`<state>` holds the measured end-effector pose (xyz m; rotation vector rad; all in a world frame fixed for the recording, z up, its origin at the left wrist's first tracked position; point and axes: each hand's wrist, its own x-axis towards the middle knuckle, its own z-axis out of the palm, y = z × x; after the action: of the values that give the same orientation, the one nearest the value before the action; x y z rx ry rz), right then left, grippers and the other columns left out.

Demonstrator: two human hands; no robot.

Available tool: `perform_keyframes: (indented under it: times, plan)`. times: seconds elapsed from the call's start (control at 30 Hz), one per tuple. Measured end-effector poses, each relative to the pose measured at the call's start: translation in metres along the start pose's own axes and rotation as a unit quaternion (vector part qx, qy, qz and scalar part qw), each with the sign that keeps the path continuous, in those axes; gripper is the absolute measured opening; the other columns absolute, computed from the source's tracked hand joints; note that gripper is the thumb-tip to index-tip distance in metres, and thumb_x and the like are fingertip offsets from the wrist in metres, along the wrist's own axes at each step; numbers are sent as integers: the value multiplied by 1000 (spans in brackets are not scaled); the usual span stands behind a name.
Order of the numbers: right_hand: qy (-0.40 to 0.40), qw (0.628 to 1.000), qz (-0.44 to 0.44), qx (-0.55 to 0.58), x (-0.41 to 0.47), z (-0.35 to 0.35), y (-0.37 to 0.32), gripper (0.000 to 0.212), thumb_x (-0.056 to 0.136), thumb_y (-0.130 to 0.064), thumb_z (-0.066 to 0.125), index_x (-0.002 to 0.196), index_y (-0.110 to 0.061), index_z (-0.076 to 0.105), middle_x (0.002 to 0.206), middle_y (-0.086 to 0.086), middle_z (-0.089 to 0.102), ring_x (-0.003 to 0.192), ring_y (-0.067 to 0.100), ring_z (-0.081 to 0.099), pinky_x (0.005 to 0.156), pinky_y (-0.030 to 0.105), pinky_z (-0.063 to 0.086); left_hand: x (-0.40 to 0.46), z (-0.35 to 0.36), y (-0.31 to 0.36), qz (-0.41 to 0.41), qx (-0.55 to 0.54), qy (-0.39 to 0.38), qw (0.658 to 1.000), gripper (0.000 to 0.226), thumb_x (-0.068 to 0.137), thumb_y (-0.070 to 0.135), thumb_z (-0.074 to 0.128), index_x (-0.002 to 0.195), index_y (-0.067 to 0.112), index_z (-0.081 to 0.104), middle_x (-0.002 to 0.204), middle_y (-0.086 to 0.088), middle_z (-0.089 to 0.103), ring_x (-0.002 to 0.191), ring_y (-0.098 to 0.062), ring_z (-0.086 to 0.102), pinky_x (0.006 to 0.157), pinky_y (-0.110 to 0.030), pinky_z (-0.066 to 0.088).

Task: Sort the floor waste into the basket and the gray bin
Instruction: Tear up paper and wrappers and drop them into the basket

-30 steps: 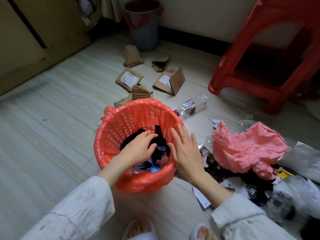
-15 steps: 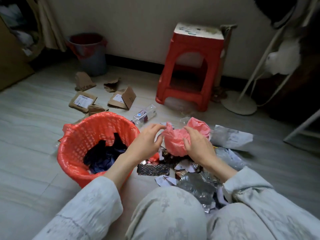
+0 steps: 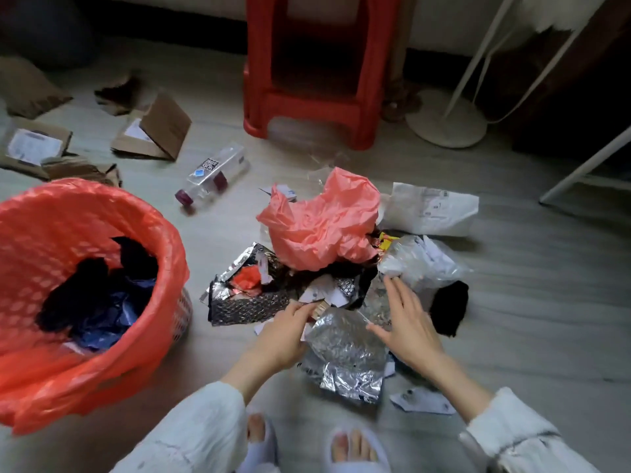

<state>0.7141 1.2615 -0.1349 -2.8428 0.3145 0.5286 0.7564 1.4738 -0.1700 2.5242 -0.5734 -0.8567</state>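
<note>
A red basket [image 3: 41, 213] lined with a red bag stands at the left, holding dark blue and black scraps. A waste pile lies right of it: a crumpled pink plastic bag [image 3: 321, 220] on top, silver foil wrappers [image 3: 345, 349], paper scraps and a black piece [image 3: 449, 308]. My left hand [image 3: 283, 332] pinches a small scrap at the edge of the foil wrapper. My right hand [image 3: 406, 322] is spread, fingers straight, resting on the foil just right of it. The gray bin is out of sight.
A clear plastic bottle [image 3: 213, 177] lies on the floor beyond the basket. Cardboard pieces [image 3: 153, 134] are scattered at the far left. A red plastic stool [image 3: 314, 63] stands behind the pile, a white fan base [image 3: 447, 122] to its right. My slippered feet [image 3: 355, 445] are below.
Both hands left the pink bag and dropped to the near side of the pile, onto the silver foil. The camera tilted down, so the gray bin went out of view.
</note>
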Motion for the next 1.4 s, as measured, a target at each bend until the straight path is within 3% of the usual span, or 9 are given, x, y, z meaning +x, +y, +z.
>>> perform_keyframes:
  times: [0.17, 0.3, 0.4, 0.6, 0.83, 0.9, 1.0, 1.13, 1.4]
  plan:
    - [-23, 999, -19, -24, 17, 46, -5, 108, 77, -62, 58, 147, -24, -15, 157, 5, -14, 145, 23, -7, 118, 45, 13, 17, 41, -40, -32, 72, -35, 996, 80, 88, 30, 57, 148, 24, 5, 156, -6, 5, 143, -26, 9, 114, -42, 22]
    - [-62, 988, -73, -118, 10, 94, -6, 130, 47, -86, 57, 145, -10, 15, 149, 15, 31, 135, 33, 36, 110, 51, 26, 9, 60, -66, -46, 141, -56, 987, 63, 90, 16, 48, 146, 21, 19, 156, -6, 9, 143, -26, 12, 107, -38, 32]
    - [-101, 982, -89, -134, 1, 125, -4, 128, 48, -92, 33, 145, -9, 17, 149, 17, 29, 136, 34, 31, 111, 50, 5, 9, 69, -73, -13, 169, 35, 985, 43, 71, 21, 50, 114, 25, 48, 121, -7, 62, 102, -27, 64, 65, -32, 52]
    - [-125, 975, -108, -147, -13, 150, 2, 139, 31, -83, 65, 140, -3, 32, 145, 18, 36, 133, 34, 37, 105, 57, 26, 8, 67, -75, -6, 233, 59, 971, 35, 68, 24, 34, 92, 27, 60, 89, -3, 61, 65, -25, 57, 53, -32, 42]
    - [-70, 978, -138, -139, -11, 131, -6, 87, 61, -16, 83, 136, -1, 42, 144, 18, 40, 132, 33, 41, 106, 47, 34, -3, 62, -78, -15, 229, 62, 971, 27, 68, 26, 39, 68, 27, 66, 80, 4, 65, 61, -19, 60, 50, -25, 45]
    - [-45, 982, -136, -126, -7, 122, 0, 78, 39, -3, 89, 114, -4, 65, 114, 15, 66, 97, 28, 68, 76, 35, 56, -6, 59, -77, -37, 194, 86, 977, 10, 66, 21, 60, 68, 25, 70, 74, 3, 66, 61, -20, 61, 49, -24, 47]
    - [-20, 992, -107, -60, -1, 103, 4, 55, 47, 9, 79, 98, -10, 69, 79, 7, 71, 61, 22, 68, 46, 28, 50, -9, 55, -69, -78, 76, 105, 988, 16, 69, 8, 74, 82, 17, 70, 76, -5, 68, 71, -30, 62, 57, -32, 50]
    - [-10, 997, -32, 69, 7, 70, 0, 47, 81, 1, 51, 125, -15, 46, 106, 12, 63, 96, 35, 60, 73, 38, 45, -13, 38, -49, -80, 0, 185, 979, 17, 89, 17, 54, 101, 18, 67, 93, -5, 68, 93, -28, 58, 71, -35, 44]
    - [29, 887, 69, 456, 7, -15, -31, 5, 89, -14, 61, 87, -12, 57, 73, 6, 59, 67, 16, 49, 54, 19, 40, -29, -34, 0, -41, -113, 356, 927, 25, 87, 4, 52, 107, 9, 66, 93, -15, 67, 89, -31, 60, 72, -29, 37]
